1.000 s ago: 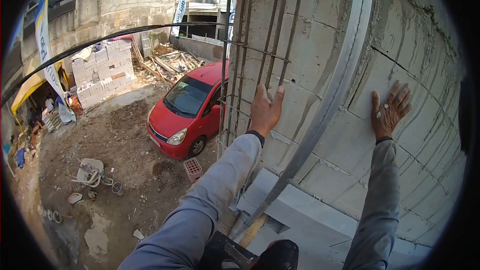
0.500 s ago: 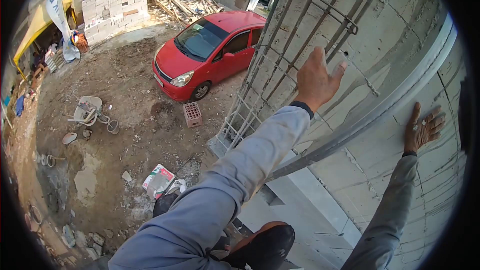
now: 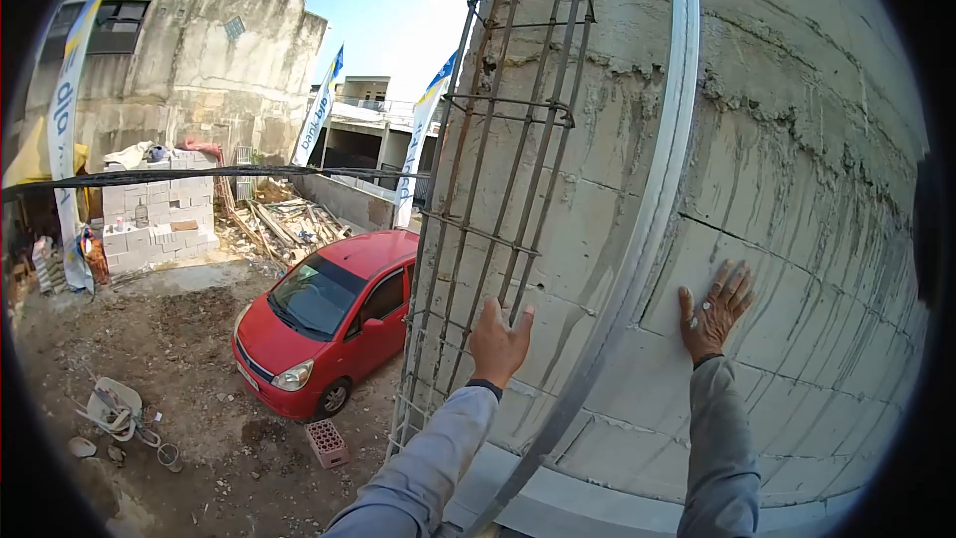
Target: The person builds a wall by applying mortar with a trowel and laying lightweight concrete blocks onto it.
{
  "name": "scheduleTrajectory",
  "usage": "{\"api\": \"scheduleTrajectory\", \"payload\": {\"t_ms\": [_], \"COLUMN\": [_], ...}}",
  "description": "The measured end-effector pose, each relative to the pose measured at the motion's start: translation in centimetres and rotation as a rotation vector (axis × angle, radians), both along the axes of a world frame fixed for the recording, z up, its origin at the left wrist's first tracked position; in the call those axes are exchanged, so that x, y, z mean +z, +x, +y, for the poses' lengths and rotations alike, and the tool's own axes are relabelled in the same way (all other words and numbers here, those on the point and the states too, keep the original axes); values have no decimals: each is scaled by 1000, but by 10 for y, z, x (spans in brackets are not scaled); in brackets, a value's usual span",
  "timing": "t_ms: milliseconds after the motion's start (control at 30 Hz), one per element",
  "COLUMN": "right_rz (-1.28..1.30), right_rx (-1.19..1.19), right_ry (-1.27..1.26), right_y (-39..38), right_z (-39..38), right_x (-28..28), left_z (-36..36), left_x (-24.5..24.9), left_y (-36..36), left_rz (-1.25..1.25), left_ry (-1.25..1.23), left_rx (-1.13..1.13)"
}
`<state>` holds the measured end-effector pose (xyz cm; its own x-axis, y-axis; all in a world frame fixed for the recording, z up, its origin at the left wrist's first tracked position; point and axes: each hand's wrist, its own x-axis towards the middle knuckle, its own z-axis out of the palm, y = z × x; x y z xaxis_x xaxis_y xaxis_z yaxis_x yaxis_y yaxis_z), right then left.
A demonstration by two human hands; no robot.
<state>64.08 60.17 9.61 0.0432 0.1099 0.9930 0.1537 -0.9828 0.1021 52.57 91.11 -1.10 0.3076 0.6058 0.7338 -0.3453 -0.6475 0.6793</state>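
Observation:
My left hand is closed around an upright steel rebar of the tied cage, with the thumb to the right; the fingertips are out of sight behind the hand. The cage stands against the grey block wall. My right hand lies flat with spread fingers on the block wall, right of a long pale metal strip. Whitish specks show on the back of that hand.
Below left, a red car is parked on bare dirt, with a crate and a wheelbarrow nearby. A black cable crosses at left. Stacked blocks and a timber pile stand farther back.
My view has tilted up, bringing sky and the upper wall into sight. Both hands appear lower and farther left in view, the left still at the rebar and the right still on the wall.

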Motion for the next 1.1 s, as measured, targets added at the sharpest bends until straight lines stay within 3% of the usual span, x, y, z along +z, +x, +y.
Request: {"api": "scheduleTrajectory", "payload": {"t_ms": [67, 200, 700, 833, 900, 1100], "right_rz": [30, 49, 15, 11, -5, -63], "right_rx": [17, 11, -4, -3, -20, 1], "right_ry": [-11, -3, -14, -18, -9, -38], "right_y": [0, 1, 5, 5, 6, 13], "right_z": [0, -1, -2, 0, 5, 4], "right_x": [-1, -2, -2, -2, -2, -2], "left_z": [3, 2, 11, 11, 10, 9], "left_x": [-7, 5, -1, -2, -5, -1], "left_y": [10, -3, 7, 8, 15, 9], "left_rz": [-52, 29, 68, 45, -79, -76], "left_ry": [38, -47, -82, -52, -3, -2], "left_rx": [97, -12, -42, -22, 108, 55]}}
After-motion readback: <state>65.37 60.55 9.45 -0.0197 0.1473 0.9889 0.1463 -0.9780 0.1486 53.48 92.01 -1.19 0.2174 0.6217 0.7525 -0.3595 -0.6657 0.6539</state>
